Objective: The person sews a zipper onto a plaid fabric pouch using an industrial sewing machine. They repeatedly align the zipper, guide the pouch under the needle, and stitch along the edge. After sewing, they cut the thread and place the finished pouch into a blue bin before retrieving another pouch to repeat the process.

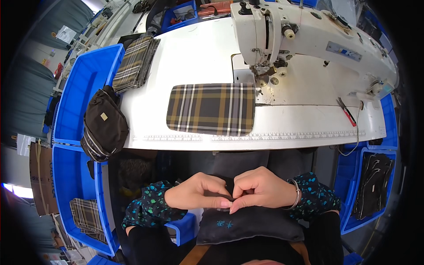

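Note:
My left hand point(194, 193) and my right hand point(261, 191) meet above my lap, fingertips touching. Both are closed, thumbs pressed to curled fingers. A dark bit of material shows between them, too hidden to name. Just below lies a black padded cushion-like piece point(260, 225) with small blue stitched marks, resting against my body. Ahead on the white table, a brown, black and white plaid fabric panel point(211, 109) with rounded corners lies flat. Its right edge reaches the plate of the white sewing machine point(309, 26).
Red-handled snips point(347, 113) lie at the table's right. A plaid fabric stack point(136, 62) and a black zipped bag point(105, 124) sit left, by a blue bin point(73, 95). A lower left bin point(79, 161) holds plaid pieces; black pouches point(374, 185) fill a right bin.

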